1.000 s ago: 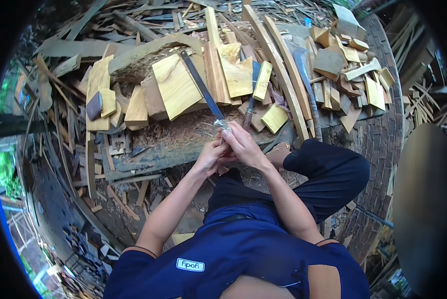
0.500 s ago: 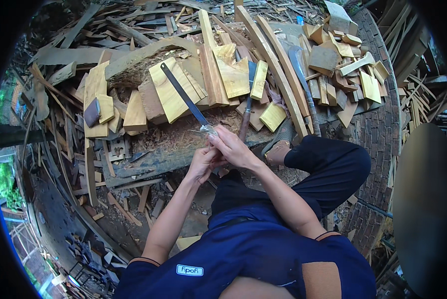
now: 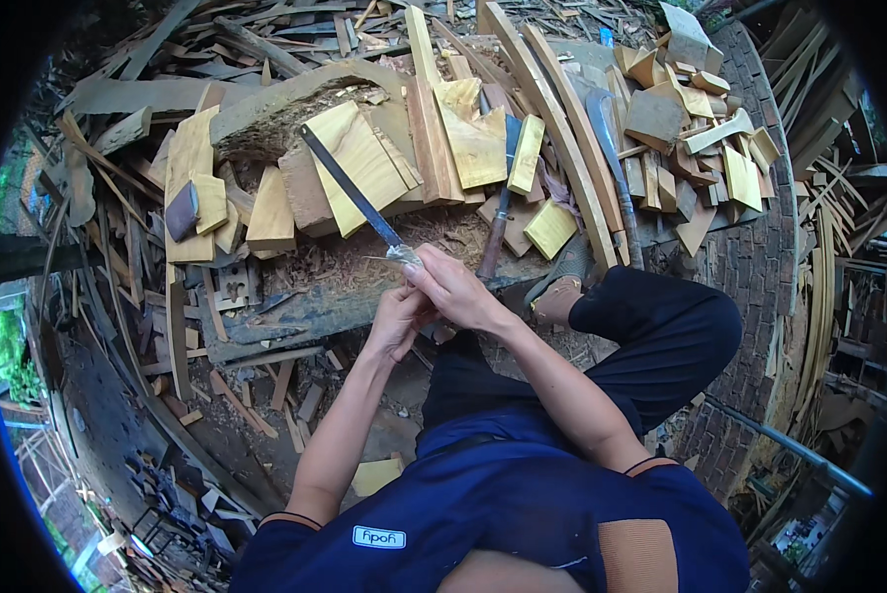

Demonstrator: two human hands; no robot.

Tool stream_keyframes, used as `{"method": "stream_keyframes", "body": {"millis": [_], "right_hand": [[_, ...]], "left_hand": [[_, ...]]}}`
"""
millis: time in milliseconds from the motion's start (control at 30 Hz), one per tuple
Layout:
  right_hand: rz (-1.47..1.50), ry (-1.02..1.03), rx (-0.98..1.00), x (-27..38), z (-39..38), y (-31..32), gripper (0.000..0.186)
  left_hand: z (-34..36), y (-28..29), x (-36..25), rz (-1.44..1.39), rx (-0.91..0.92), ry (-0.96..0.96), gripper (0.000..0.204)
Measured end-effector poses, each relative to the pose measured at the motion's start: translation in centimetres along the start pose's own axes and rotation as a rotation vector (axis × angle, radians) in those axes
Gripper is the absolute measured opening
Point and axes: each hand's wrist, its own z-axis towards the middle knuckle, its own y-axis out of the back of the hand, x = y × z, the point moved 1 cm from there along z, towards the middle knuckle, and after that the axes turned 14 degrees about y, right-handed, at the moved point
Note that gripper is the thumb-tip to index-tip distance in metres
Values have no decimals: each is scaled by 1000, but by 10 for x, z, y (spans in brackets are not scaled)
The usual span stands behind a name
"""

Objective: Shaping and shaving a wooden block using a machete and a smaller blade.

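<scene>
A long, dark, flat metal blade [image 3: 350,186] slants from my hands up to the left, its far part over a yellow board [image 3: 350,148]. Clear, crumpled plastic wrapping [image 3: 402,256] surrounds its near end. My right hand [image 3: 455,292] is closed around that wrapped end. Just below and left of it, my left hand [image 3: 398,321] is closed with its fingertips against the right hand; whatever it pinches is hidden. A wooden-handled tool [image 3: 496,232] with a dark blade lies just beyond my right hand, partly under a small yellow block [image 3: 527,155].
A low, worn wooden bench [image 3: 295,321] carries shavings and several boards. Long curved wooden strips [image 3: 562,148] and a long curved blade [image 3: 610,148] lie to the right, beside a heap of wood offcuts [image 3: 691,138]. Scrap wood surrounds the bench; brick paving [image 3: 750,287] lies at right.
The whole view has shifted slightly. Both hands keep their grip on and near the wrapped end, with the blade at nearly the same slant. A blurred shape at the right edge is gone.
</scene>
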Motion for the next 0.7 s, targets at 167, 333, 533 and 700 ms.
{"method": "stream_keyframes", "body": {"millis": [167, 333, 533, 700], "right_hand": [[101, -45, -33, -5, 3, 1, 33], [20, -54, -4, -7, 1, 3, 31], [32, -5, -57, -11, 0, 5, 32], [53, -34, -76, -15, -4, 11, 31]], "left_hand": [[-5, -8, -7, -55, 41, -19, 27], [-2, -9, -4, -115, 55, -26, 26], [5, -10, -1, -132, 3, 25, 23], [3, -16, -7, -107, 40, 44, 25]]}}
